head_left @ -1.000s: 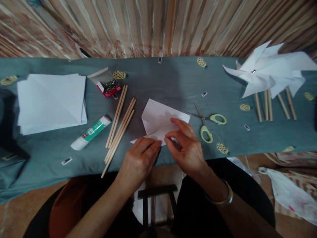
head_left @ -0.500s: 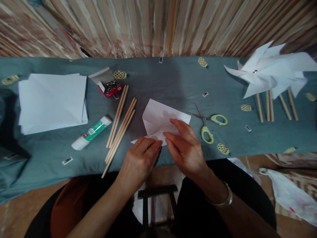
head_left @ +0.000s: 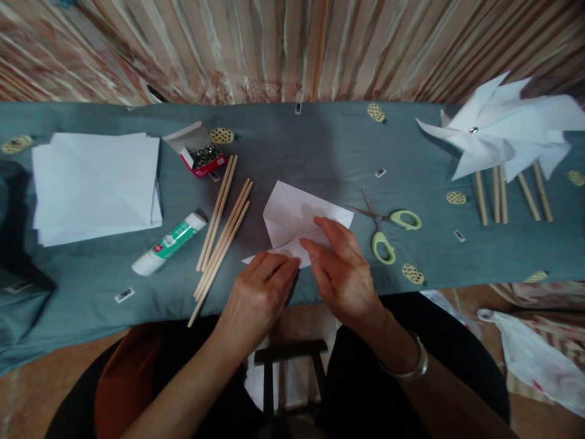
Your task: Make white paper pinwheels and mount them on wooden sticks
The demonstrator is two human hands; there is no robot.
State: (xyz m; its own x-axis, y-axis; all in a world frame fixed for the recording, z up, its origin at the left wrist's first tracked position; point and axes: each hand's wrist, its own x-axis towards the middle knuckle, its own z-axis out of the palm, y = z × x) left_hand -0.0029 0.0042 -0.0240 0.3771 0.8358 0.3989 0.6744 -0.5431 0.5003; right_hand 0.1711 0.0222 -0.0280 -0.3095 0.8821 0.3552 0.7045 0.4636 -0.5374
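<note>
A white sheet of paper (head_left: 292, 210), cut and creased, lies in front of me with one flap bent toward my body. My left hand (head_left: 260, 289) is closed on the near edge of this paper, thumb and fingers pressed together. Over the paper's right side, my right hand (head_left: 342, 268) rests with its fingers apart, the tips touching or just above the surface. Just right of the paper, scissors (head_left: 377, 219) with pale green handles lie spread. Several wooden sticks (head_left: 223, 238) are to the left of my left hand.
A glue stick (head_left: 169, 244) and an opened red box of metal pins (head_left: 205, 157) lie left of the sticks. Farther left is a stack of white paper (head_left: 95, 186). White paper pinwheels (head_left: 503, 131) on sticks are at the far right. Behind the table hangs a curtain (head_left: 274, 49).
My right index finger has shifted very slightly over the paper. My left hand keeps its place on the near edge, and the view has moved a little.
</note>
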